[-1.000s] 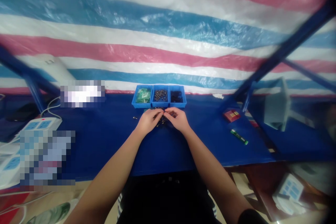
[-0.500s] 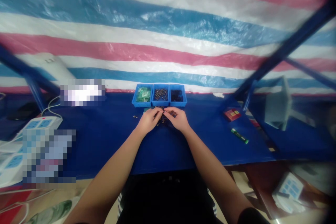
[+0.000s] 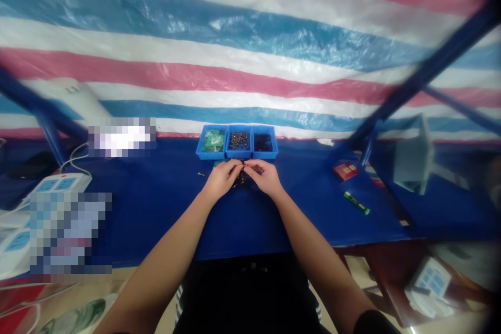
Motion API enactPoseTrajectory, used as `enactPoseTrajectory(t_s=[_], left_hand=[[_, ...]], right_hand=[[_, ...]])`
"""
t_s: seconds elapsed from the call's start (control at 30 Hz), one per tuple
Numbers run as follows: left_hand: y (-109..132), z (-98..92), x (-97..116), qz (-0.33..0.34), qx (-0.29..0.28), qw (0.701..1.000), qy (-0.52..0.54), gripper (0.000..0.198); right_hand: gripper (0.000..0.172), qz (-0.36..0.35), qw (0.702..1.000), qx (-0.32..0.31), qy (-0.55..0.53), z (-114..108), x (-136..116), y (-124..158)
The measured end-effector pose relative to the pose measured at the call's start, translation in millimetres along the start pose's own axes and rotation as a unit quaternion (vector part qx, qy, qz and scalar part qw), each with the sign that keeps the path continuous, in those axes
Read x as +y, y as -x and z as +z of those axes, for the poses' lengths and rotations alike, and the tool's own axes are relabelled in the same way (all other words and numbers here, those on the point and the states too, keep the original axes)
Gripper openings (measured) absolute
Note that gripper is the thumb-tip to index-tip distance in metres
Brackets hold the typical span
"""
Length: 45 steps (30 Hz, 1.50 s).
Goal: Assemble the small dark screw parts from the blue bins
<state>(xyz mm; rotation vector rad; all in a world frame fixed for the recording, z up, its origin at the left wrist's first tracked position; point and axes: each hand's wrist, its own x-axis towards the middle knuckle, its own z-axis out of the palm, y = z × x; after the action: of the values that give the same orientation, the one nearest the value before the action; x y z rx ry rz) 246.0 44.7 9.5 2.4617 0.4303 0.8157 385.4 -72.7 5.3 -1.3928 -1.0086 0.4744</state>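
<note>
Pinching one small part [image 3: 243,169] between their fingertips, left hand [image 3: 219,180] and right hand [image 3: 267,178] grip tight.

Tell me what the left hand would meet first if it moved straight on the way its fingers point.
The left hand points forward and rightward, so it would probably meet the small parts at its fingertips first, then the right hand just beyond; depth is unclear.

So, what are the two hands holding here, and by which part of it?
The left hand and right hand pinch a tiny dark piece between their fingertips. Which part the grip takes is too small to tell.
</note>
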Motion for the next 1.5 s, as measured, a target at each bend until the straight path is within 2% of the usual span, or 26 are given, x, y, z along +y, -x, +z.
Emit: enactPoseTrajectory(t_s=[0.17, 0.33, 0.5, 0.97, 1.23, 1.37, 1.5], left_hand=[[-0.1, -1.5, 2.4, -0.009, -0.01, 1.0, 0.0, 0.025], [0.8, -0.3, 3.2, -0.016, 0.012, 1.0, 0.008, 0.025], [0.3, 0.0, 0.7, 0.009, 0.024, 1.0, -0.007, 0.023], [0.3, -0.9, 3.1, 0.008, -0.008, 1.0, -0.002, 0.028], [0.5, 1.4, 1.1, 0.001, 0.044, 0.999, -0.007, 0.026], [0.1, 1.3, -0.5, 0.022, 0.052, 0.998, -0.002, 0.022], [1.1, 1.7, -1.4, 0.013, 0.055, 0.998, -0.01, 0.024]], right_hand=[[0.028, -0.004, 1.0, 0.002, 0.005, 0.8, 0.2, 0.4], [0.027, 0.0, 1.0, 0.003, -0.007, -1.4, 1.6, -0.5], [0.027, 0.002, 1.0, 0.002, -0.018, -0.7, -0.1, -0.2], [0.03, 0.015, 0.999, -0.007, -0.033, -1.2, -1.3, 1.0], [0.029, 0.024, 0.999, -0.001, -0.037, -0.6, -1.1, 0.7], [0.028, 0.014, 0.999, -0.009, -0.046, 0.5, 0.0, 0.3], [0.029, 0.016, 0.999, -0.005, -0.036, -0.3, 0.4, 0.5]])
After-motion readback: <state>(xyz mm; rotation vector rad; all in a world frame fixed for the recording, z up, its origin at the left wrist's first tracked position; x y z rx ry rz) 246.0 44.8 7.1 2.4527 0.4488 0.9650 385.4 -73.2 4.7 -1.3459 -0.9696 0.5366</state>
